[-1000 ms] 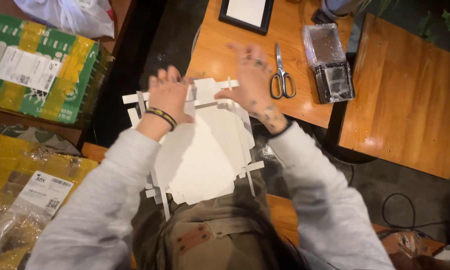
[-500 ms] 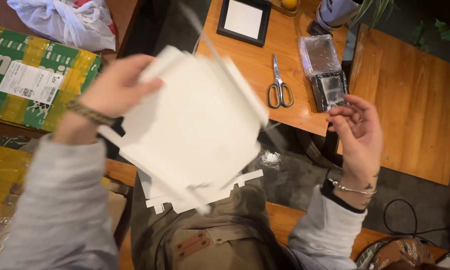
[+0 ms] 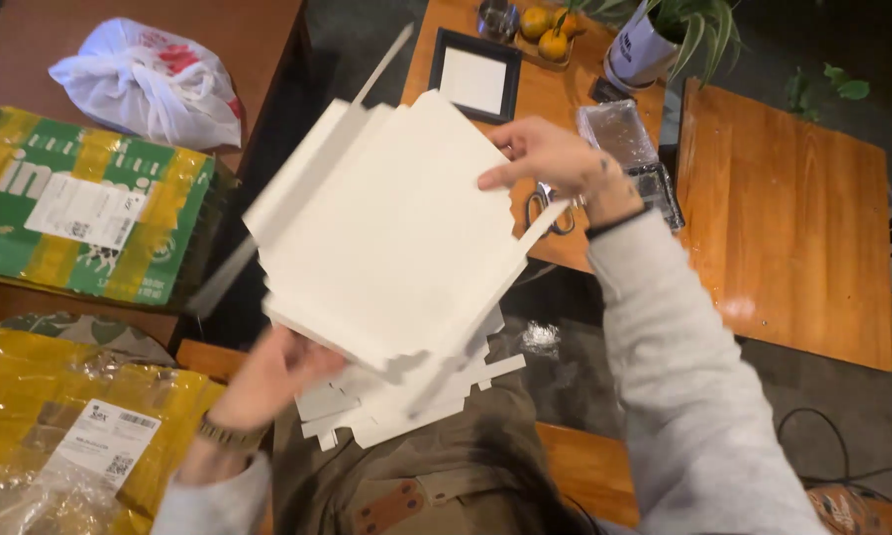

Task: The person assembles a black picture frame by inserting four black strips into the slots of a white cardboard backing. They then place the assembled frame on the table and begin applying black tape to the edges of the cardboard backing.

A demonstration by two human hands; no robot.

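Note:
I hold a stack of white cut card sheets (image 3: 386, 228) with tabs along their edges, raised in front of me and tilted. My left hand (image 3: 272, 372) grips the stack's lower left edge from below. My right hand (image 3: 550, 159) pinches its upper right edge with the fingertips. More white tabbed pieces (image 3: 406, 401) lie on my lap beneath the stack. Scissors (image 3: 545, 210) on the wooden table are mostly hidden behind my right wrist.
The wooden table (image 3: 763, 198) carries a black picture frame (image 3: 473, 77), a clear plastic box (image 3: 629, 144), oranges (image 3: 545, 28) and a potted plant (image 3: 654, 40). A green and yellow carton (image 3: 79, 208), a white plastic bag (image 3: 144, 84) and yellow wrapped packages (image 3: 59, 436) are at left.
The stack came up off my lap and table. My right hand, away from it half a second ago, now pinches its top edge; my left hand shifted from the top to the bottom edge.

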